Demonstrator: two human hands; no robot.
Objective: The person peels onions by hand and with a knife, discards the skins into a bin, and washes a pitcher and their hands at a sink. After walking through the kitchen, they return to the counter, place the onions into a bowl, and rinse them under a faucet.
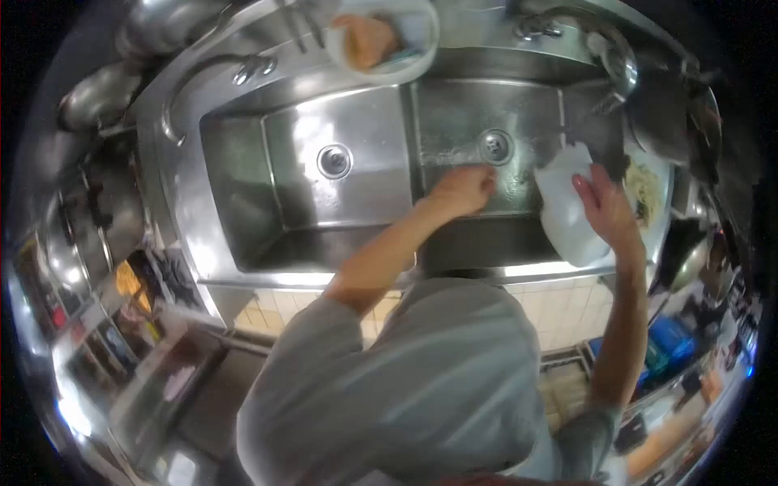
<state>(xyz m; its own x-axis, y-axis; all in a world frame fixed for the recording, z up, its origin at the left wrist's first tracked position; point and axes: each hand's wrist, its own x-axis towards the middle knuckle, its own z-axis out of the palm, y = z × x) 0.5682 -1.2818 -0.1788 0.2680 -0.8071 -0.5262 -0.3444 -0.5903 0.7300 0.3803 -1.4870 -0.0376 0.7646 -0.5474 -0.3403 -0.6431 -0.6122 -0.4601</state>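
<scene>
My right hand (606,209) grips a white plate (565,212) by its right side. The plate is tilted over the right edge of the right sink basin (454,121), its outline partly blurred. Above the same basin is my left hand (465,191), with its fingers curled in. Whatever may be inside those fingers is hidden. A round drain (496,146) shows just beyond the left hand. Close to the right of my right hand lies a dish with pale food scraps (644,190), partly covered by the hand and plate.
The left basin (356,190) has its own drain (334,161). Curved taps (188,85) (622,61) stand behind both basins. A white tub (428,58) holding an orange-brown item sits at the back middle. Metal pots (101,95) are at the left, blue containers (668,340) low at the right.
</scene>
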